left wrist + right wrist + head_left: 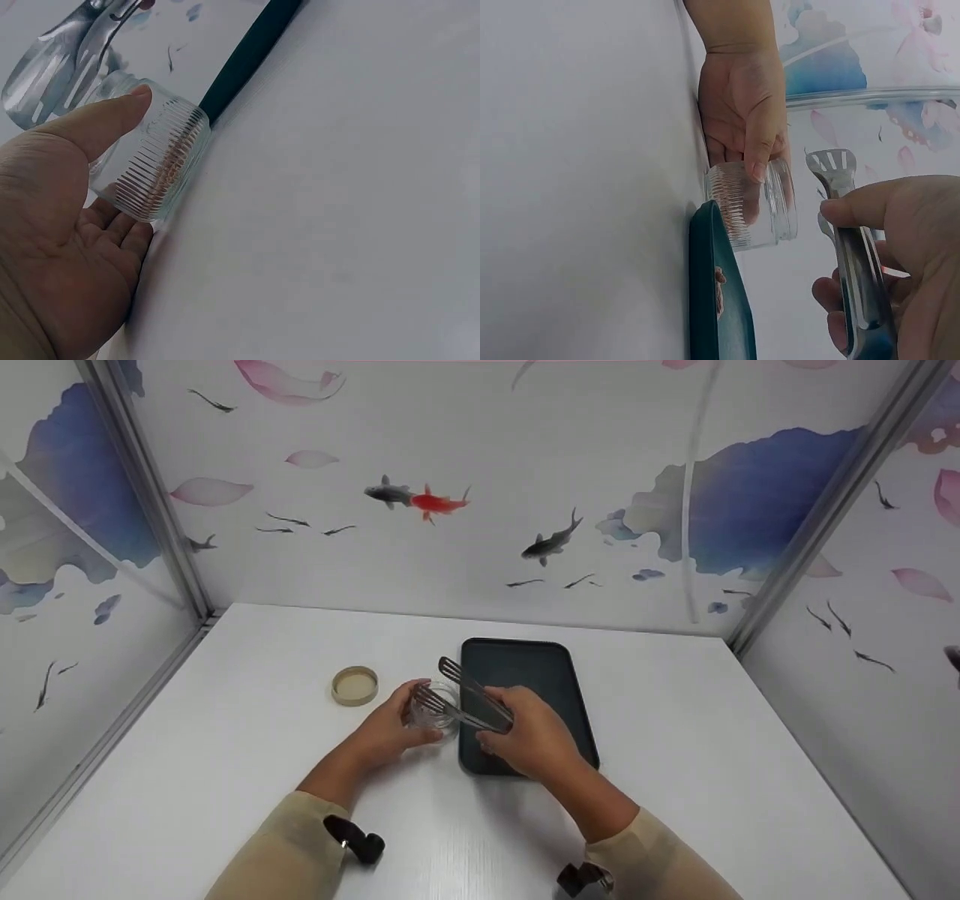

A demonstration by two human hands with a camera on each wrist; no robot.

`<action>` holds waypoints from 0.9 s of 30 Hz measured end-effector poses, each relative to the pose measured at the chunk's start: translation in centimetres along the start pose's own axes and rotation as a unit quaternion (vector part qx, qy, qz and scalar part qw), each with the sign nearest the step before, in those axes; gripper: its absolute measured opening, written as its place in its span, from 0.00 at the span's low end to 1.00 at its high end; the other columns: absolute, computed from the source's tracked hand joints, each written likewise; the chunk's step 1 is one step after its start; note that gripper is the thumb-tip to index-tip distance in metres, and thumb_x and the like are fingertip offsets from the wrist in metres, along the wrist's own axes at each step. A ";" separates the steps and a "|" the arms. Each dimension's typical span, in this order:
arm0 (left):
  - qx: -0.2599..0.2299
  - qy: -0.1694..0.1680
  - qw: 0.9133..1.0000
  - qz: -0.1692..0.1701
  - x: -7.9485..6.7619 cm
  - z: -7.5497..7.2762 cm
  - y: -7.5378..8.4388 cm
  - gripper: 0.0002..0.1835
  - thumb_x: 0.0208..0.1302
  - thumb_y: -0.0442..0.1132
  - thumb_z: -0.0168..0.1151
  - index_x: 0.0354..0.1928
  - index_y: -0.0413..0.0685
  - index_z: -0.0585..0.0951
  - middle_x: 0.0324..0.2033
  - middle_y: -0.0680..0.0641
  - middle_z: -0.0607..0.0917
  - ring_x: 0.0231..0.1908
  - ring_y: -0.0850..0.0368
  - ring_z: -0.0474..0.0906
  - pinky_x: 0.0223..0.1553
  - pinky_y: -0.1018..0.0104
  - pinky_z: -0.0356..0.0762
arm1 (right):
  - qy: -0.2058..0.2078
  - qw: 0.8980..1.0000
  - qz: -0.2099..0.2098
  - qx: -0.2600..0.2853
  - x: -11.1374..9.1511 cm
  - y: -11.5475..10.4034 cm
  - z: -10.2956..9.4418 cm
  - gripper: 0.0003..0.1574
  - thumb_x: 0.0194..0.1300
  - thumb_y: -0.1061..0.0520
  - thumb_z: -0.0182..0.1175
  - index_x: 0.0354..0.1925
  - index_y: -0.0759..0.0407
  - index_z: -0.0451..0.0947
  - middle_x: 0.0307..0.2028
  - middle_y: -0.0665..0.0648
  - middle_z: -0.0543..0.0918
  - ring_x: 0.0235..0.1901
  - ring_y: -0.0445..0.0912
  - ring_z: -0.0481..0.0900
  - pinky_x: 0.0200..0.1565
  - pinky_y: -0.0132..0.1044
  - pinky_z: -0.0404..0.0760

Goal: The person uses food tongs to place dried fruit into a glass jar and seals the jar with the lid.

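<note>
My left hand point(384, 729) grips a ribbed clear glass jar point(150, 154) around its side, thumb on one face and fingers on the other. The jar is uncapped, and something reddish brown shows low inside it through the ribs. In my right hand point(536, 735) is a pair of metal tongs point(859, 274) with slotted ends. The tong ends point toward the jar and stand apart; in the head view one overlaps the jar's mouth. Just right of the jar lies a dark green tray point(517, 664). A small reddish-brown piece point(719, 291) shows inside the tray's rim in the right wrist view.
A round tan lid point(355, 686) lies on the white table point(247, 697), left of and beyond the jar. Printed wall panels point(465, 562) with fish and petals enclose the back and sides, joined by metal corner posts point(154, 502).
</note>
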State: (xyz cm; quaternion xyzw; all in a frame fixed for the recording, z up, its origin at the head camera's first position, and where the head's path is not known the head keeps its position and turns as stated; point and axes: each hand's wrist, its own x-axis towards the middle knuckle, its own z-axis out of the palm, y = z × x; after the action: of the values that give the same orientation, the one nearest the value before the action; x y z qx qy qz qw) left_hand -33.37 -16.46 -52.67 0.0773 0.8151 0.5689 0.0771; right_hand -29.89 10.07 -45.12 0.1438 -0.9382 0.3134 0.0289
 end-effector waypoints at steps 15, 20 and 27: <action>0.005 0.005 1.000 0.006 -0.2 0.1 0.1 0.50 0.58 0.51 0.83 0.79 0.71 0.65 0.77 0.52 0.73 0.82 0.45 0.64 0.83 0.44 0.59 | 0.014 1.000 0.017 0.002 -0.4 1.4 -0.7 0.44 0.59 0.47 0.81 0.72 0.39 0.78 0.57 0.48 0.83 0.50 0.45 0.82 0.54 0.46 0.87; -0.001 0.005 1.000 0.005 -0.2 0.1 0.1 0.50 0.59 0.49 0.83 0.80 0.69 0.65 0.77 0.51 0.73 0.82 0.45 0.64 0.83 0.44 0.60 | 0.006 1.000 0.031 0.002 -0.9 2.1 -0.9 0.44 0.60 0.47 0.81 0.72 0.40 0.78 0.59 0.47 0.83 0.51 0.44 0.82 0.55 0.46 0.87; -0.021 -0.002 1.000 0.008 -0.2 0.0 0.0 0.50 0.59 0.48 0.83 0.80 0.68 0.65 0.78 0.50 0.72 0.83 0.44 0.61 0.84 0.46 0.57 | 0.001 0.999 0.041 -0.011 -1.7 3.4 -1.3 0.46 0.61 0.47 0.80 0.75 0.43 0.75 0.62 0.48 0.82 0.53 0.44 0.82 0.56 0.47 0.87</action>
State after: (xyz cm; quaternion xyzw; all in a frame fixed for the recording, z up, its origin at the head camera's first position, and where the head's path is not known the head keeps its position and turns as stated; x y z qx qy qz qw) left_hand -33.19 -16.47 -52.66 0.0838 0.8023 0.5861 0.0757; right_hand -29.29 13.83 -46.33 0.1044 -0.9468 0.3037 0.0188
